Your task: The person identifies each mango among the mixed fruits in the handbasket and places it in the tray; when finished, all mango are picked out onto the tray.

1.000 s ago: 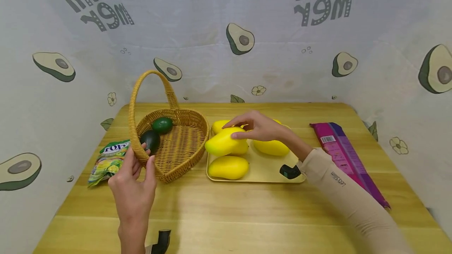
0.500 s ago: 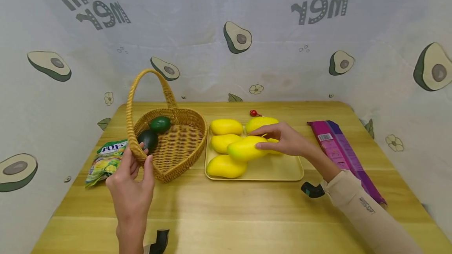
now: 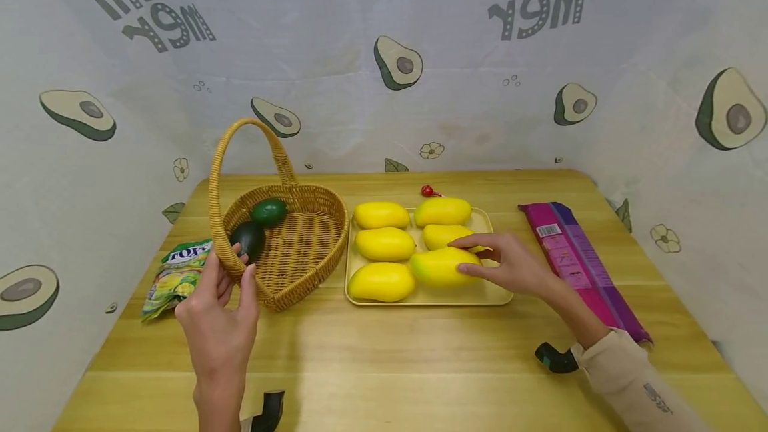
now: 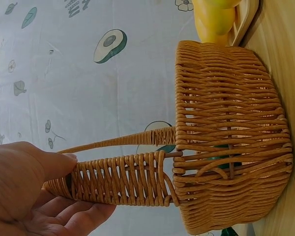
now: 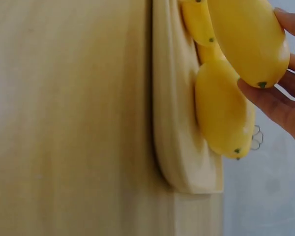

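Note:
My right hand [image 3: 510, 262] pinches a yellow mango [image 3: 443, 267] over the front right part of a cream tray [image 3: 468, 295]. In the right wrist view the held mango [image 5: 250, 42] hangs above the tray, near another mango [image 5: 223, 108]. Several more mangoes lie on the tray in two columns, among them one at front left [image 3: 382, 282]. With thumb and fingers my left hand [image 3: 219, 325] grips the handle [image 3: 217, 219] of a heart-shaped wicker basket [image 3: 309, 282]. Inside the basket's left side sit two dark green avocados, one rear [image 3: 269, 212] and one nearer [image 3: 249, 240].
A green and yellow snack bag [image 3: 177, 279] lies left of the basket, partly behind my left hand. A long purple and pink packet [image 3: 582, 272] lies right of the tray. Behind the tray is a red lollipop [image 3: 427, 191]. Printed cloth walls surround the wooden table [image 3: 384, 365].
My right hand has carried the mango from the tray's left column to the right and toward the front. The left hand keeps its grip on the basket handle.

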`<state>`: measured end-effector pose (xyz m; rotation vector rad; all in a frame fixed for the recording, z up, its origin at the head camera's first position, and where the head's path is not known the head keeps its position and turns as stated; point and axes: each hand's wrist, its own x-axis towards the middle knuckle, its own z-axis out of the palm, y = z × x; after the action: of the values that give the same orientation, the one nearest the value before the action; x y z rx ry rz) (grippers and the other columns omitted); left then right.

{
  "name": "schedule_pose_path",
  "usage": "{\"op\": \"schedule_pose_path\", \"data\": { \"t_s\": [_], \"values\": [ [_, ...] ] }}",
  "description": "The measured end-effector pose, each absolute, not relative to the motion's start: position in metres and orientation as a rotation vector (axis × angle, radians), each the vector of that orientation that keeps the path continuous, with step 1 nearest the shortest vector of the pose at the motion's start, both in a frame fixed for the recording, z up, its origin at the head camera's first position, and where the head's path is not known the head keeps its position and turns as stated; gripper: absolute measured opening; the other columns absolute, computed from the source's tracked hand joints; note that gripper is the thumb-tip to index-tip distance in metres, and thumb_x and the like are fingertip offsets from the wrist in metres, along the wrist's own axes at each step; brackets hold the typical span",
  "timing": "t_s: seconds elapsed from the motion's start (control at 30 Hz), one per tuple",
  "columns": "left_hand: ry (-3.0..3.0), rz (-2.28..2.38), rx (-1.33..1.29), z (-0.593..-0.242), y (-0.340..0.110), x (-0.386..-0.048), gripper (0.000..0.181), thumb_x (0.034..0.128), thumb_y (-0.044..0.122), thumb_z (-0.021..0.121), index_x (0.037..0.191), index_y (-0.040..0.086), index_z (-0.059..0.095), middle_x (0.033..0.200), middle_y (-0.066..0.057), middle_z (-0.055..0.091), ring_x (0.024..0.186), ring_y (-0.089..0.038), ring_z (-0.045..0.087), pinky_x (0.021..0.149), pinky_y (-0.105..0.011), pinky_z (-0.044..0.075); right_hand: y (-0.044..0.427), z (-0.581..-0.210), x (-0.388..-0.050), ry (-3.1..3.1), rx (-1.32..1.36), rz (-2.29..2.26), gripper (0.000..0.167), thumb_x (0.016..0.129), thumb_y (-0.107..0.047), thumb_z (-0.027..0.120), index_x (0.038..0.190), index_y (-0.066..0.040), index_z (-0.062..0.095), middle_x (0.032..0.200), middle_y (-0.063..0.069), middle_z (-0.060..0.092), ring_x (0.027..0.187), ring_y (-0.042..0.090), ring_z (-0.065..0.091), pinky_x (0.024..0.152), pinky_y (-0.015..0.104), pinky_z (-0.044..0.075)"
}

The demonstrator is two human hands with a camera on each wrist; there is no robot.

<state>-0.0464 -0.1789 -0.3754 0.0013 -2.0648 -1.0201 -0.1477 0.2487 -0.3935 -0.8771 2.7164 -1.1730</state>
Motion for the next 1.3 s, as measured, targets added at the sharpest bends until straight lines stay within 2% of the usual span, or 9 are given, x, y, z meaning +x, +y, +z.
{"op": "schedule_pose_path", "data": {
  "t_s": [0.57, 1.13, 1.3],
  "values": [
    [-2.064, -1.009, 0.013, -0.375, -0.178, -0.047, 0.040, 0.0949, -0.009, 0.077, 0.134, -0.009, 0.069, 0.124, -0.023, 0.077, 0.109, -0.037, 0.075, 0.093, -0.007, 0.051, 0.260, -0.421, -0.132, 2.766, -0.832, -1.265, 0.034, 0.095, -0.007, 0.084, 0.128, 0.001, 0.076, 0.125, 0.017, 0.077, 0.111, 0.038, 0.074, 0.087, 0.041, 0.068],
    [-2.066, -1.024, 0.012, -0.376, -0.179, -0.045, 0.037, 0.0950, -0.009, 0.077, 0.131, -0.009, 0.069, 0.124, -0.023, 0.076, 0.109, -0.039, 0.075, 0.093, -0.007, 0.051, 0.262, -0.427, -0.126, 2.736, -0.766, -1.296, 0.035, 0.097, -0.008, 0.081, 0.130, 0.001, 0.074, 0.126, 0.018, 0.076, 0.112, 0.038, 0.073, 0.092, 0.044, 0.067],
    [-2.065, -1.020, 0.001, -0.376, -0.179, -0.046, 0.042, 0.0953, -0.007, 0.077, 0.136, -0.007, 0.068, 0.122, -0.025, 0.077, 0.107, -0.041, 0.076, 0.093, -0.006, 0.050, 0.262, -0.427, -0.126, 2.729, -0.750, -1.322, 0.035, 0.097, -0.007, 0.081, 0.130, 0.003, 0.074, 0.126, 0.019, 0.075, 0.113, 0.039, 0.073, 0.092, 0.045, 0.066]
  ]
}}
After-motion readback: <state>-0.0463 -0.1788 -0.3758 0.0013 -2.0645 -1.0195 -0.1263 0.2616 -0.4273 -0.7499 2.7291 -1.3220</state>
